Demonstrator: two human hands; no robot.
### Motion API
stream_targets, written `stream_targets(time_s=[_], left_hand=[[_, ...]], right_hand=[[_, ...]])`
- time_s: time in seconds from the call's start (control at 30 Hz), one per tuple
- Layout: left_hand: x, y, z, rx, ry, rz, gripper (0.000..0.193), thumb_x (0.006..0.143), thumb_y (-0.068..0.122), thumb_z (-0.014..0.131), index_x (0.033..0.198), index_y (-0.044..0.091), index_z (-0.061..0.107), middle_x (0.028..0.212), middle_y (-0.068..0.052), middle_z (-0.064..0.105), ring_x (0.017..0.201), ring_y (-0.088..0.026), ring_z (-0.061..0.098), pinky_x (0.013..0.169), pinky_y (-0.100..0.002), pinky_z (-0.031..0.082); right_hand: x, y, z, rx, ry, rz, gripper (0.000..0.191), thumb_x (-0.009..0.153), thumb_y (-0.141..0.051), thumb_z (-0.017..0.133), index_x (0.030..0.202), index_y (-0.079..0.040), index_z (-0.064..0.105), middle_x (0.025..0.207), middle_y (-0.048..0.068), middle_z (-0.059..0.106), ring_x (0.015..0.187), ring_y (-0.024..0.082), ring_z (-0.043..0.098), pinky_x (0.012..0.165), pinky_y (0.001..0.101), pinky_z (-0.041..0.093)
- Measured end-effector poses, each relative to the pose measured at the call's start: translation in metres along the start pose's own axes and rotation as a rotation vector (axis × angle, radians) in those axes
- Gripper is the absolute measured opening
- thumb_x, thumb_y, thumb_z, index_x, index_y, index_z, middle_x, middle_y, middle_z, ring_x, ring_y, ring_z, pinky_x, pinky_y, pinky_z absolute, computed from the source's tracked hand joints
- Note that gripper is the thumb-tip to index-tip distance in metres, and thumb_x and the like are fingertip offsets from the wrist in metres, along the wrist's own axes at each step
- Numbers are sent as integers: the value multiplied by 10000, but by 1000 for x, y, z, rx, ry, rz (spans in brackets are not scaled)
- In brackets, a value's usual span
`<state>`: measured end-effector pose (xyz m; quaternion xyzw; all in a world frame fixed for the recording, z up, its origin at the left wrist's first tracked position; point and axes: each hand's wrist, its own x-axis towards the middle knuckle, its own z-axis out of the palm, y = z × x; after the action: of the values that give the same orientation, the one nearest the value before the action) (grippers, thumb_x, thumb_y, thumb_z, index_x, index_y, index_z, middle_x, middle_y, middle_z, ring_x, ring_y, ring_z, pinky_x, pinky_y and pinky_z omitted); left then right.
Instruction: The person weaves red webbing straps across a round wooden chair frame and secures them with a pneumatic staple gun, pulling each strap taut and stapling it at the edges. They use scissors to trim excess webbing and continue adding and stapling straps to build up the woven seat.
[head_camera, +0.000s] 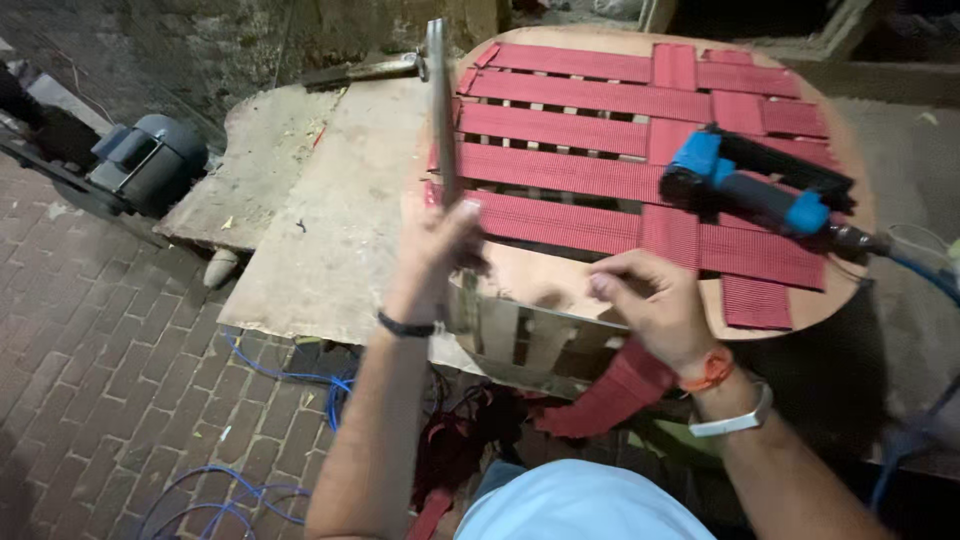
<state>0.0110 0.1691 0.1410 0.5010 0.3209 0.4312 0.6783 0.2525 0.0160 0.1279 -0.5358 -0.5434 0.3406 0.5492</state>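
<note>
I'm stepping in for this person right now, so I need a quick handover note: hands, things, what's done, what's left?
Left hand: raised, gripping a metal hammer.
Right hand: fingers pressed on the wooden seat frame at its near edge.
Blue staple gun lies on the red webbing.
Done: most webbing strips are woven across the frame.
Left: a loose strip hangs off the near edge.

A plywood sheet (330, 230) on brick floor (100, 340) carries the wooden frame (560, 275).

ribbed red webbing straps (560, 128) criss-cross the tan wooden seat frame (545, 280). a blue and black staple gun (755, 180) lies near its right edge. orange wristband (708, 372), blue hose (270, 372) over greyish-brown brick paving (90, 350).
</note>
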Motion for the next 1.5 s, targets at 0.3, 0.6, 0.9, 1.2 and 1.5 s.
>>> stream_targets(time_s=[0.3,0.6,0.9,1.2,1.5], left_hand=[[-39,-34,191,-512,-589,-101,433,915,339,658,1004,-82,694,981,-217,732,922,-283,724,854,-372,587],[-62,-117,263,-373,-594,-32,432,1039,366,587,1064,-60,655,1036,-165,735,995,-237,709,912,-335,570],[-119,-156,185,631,469,293,487,919,265,779,1174,-115,612,1042,-197,699,953,-212,679,835,-335,550],[-106,-143,167,-87,238,-102,323,954,266,714,1026,-49,732,925,-60,751,782,-102,676,719,-261,546],[-116,-120,183,-140,205,-163,301,955,234,701,1040,-53,730,920,-72,758,760,-103,683,686,-263,547]], right_hand=[[-76,1,-87,1140,-187,363,421,917,-155,509,1252,75,622,1120,219,730,990,307,712,843,422,593],[-133,35,-149,1125,-593,293,573,994,-388,781,1309,61,616,992,112,716,849,217,704,699,311,569],[-112,-11,-243,-1249,-123,119,522,746,-600,760,761,-81,707,701,77,661,625,208,661,632,354,523],[-117,-21,-241,-1495,-103,-158,424,754,-513,798,905,-124,719,829,35,663,748,240,687,647,378,554],[-106,-22,-176,-1377,-7,-269,447,686,-518,843,816,-111,711,781,47,662,701,259,682,577,397,539]])
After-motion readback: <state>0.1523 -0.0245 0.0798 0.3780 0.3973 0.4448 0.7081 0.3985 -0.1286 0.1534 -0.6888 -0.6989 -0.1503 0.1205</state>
